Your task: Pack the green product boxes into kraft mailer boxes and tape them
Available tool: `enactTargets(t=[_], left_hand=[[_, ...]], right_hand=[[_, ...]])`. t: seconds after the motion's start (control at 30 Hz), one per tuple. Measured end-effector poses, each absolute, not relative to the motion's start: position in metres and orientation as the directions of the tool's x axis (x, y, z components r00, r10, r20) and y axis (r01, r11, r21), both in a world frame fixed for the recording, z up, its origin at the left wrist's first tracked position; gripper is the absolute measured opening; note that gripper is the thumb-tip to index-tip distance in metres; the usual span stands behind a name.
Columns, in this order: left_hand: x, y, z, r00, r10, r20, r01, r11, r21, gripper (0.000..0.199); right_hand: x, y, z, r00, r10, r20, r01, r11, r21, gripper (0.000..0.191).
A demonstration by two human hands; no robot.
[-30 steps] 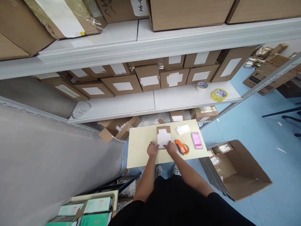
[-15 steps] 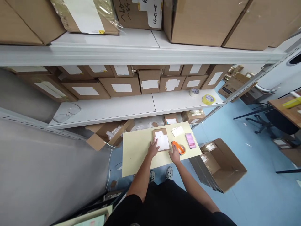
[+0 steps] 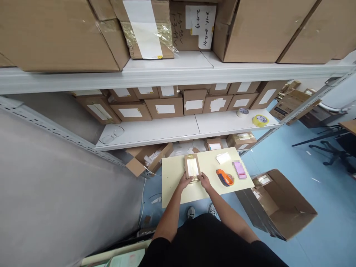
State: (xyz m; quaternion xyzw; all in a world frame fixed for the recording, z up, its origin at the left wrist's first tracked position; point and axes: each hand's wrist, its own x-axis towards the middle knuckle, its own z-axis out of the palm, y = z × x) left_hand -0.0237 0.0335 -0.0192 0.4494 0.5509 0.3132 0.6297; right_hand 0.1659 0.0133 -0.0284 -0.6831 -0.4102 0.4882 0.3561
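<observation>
A small cardboard box [image 3: 188,162] with a white label and shiny tape at its ends is on the pale yellow tabletop [image 3: 172,178]. My left hand [image 3: 184,181] grips its near left corner, fingers closed on the edge. On the near right side my right hand [image 3: 205,181] holds the same box. To the right of that hand lies an orange tape dispenser [image 3: 224,177], touched by neither hand. White cards or labels [image 3: 223,158] rest farther back, and a pink pixelated item [image 3: 239,170] sits near the tabletop's right edge.
Labelled cartons [image 3: 164,108] line the middle shelf [image 3: 167,128], with tape rolls [image 3: 260,120] at its right end and eyeglasses [image 3: 111,134] at its left. A large open carton [image 3: 289,207] stands right of the table. An open box [image 3: 143,155] with wrapping stands left behind it.
My right hand has let go of the tape dispenser and taken hold of the box. My left hand has moved off the label to the box's corner. A different, taped face of the box shows.
</observation>
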Motion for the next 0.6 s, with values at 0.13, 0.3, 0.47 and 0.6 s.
enactTargets(t=[0.13, 0.3, 0.47, 0.6], left_hand=[[-0.025, 0.031, -0.018, 0.196, 0.899, -0.392, 0.016, 0.396, 0.918, 0.088], [-0.016, 0.042, -0.001, 0.292, 0.894, -0.34, 0.011, 0.353, 0.936, 0.088], [0.036, 0.059, 0.046, 0.44, 0.861, -0.254, 0.058, 0.255, 0.965, 0.091], [0.106, 0.067, 0.093, 0.589, 0.784, -0.196, 0.102, 0.169, 0.98, 0.086]], right_hand=[[0.156, 0.015, -0.016, 0.117, 0.943, -0.31, 0.169, -0.327, -0.93, 0.049], [0.173, 0.007, 0.015, 0.172, 0.957, -0.235, 0.083, -0.251, -0.964, 0.049], [0.217, -0.009, 0.047, 0.409, 0.9, -0.153, -0.015, -0.161, -0.987, 0.05], [0.272, -0.034, 0.074, 0.571, 0.811, -0.13, -0.126, -0.071, -0.99, 0.049]])
